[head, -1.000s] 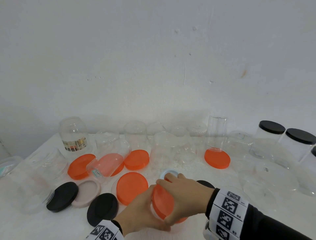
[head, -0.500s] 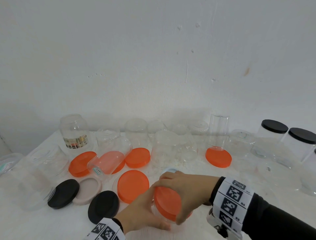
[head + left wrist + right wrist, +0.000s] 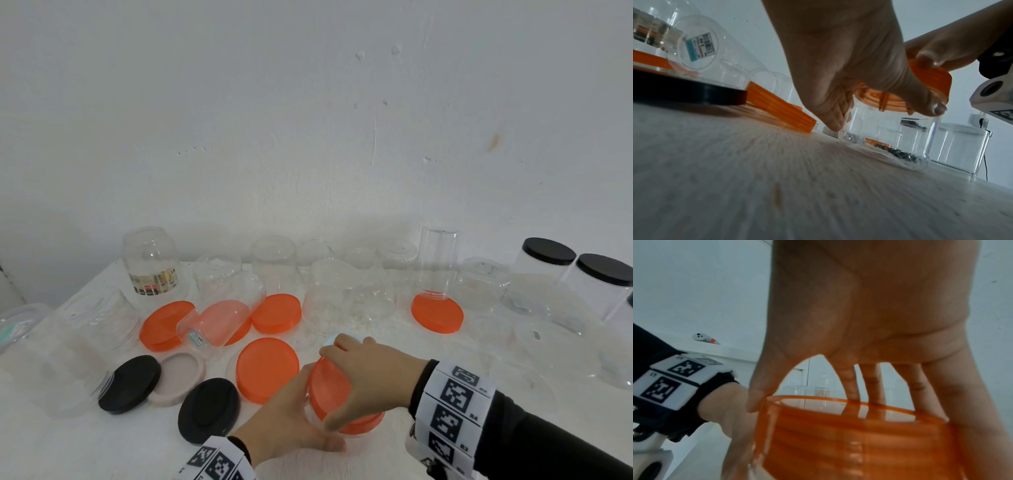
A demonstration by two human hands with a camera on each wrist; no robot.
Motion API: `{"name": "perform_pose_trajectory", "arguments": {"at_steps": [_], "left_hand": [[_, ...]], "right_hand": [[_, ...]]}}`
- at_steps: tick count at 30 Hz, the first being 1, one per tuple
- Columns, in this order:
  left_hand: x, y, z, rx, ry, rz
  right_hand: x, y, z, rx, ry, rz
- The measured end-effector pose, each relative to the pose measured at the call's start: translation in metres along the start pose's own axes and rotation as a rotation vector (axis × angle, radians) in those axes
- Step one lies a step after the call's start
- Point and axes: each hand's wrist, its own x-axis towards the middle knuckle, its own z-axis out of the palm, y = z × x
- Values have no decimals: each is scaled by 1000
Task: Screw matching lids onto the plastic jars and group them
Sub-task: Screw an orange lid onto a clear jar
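Right hand (image 3: 371,375) set over the orange lid (image 3: 330,389), fingers and thumb curled round its rim: grip closed on the lid. In the right wrist view, thumb at the near rim, fingers (image 3: 872,382) reaching over the top of the orange lid (image 3: 855,439). Left hand (image 3: 291,414) wrapped round the clear jar (image 3: 888,134) beneath that lid, thumb and fingers curled on its wall: grip closed on the jar. Jar base resting on the white table (image 3: 85,442), close to the near edge, between the two wrists. Lid seated on the jar mouth, tilted slightly in the left wrist view; whether fully threaded cannot be told.

Just left of the held jar, a loose orange lid (image 3: 267,368) lying flat. Further left, two black lids (image 3: 209,406) (image 3: 131,383) and a pale pink lid (image 3: 180,377), inner side up, all flat on the table. Behind these, a clear jar on its side (image 3: 222,313) with a price sticker on its base, lying across two more orange lids (image 3: 161,323) (image 3: 276,313). Labelled jar (image 3: 150,263) upright at the back left. Row of clear uncapped jars along the wall. Tall narrow jar (image 3: 438,263) standing on another orange lid (image 3: 437,313). At the far right, two jars with black lids (image 3: 548,251) (image 3: 604,269) fitted, side by side.
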Motion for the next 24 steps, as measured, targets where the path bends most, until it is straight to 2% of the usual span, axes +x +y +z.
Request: {"name": "perform_pose_trajectory", "arguments": {"at_steps": [8, 17, 20, 24], "left_hand": [[-2, 0, 0, -12, 15, 1], [-1, -3, 2, -18, 33, -9], [-2, -2, 3, 4, 38, -15], [-4, 1, 2, 15, 33, -21]], "right_hand": [[-2, -4, -6, 14, -39, -22], [-1, -10, 5, 36, 62, 126], [-3, -7, 0, 68, -28, 117], [-7, -3, -12, 16, -137, 5]]}}
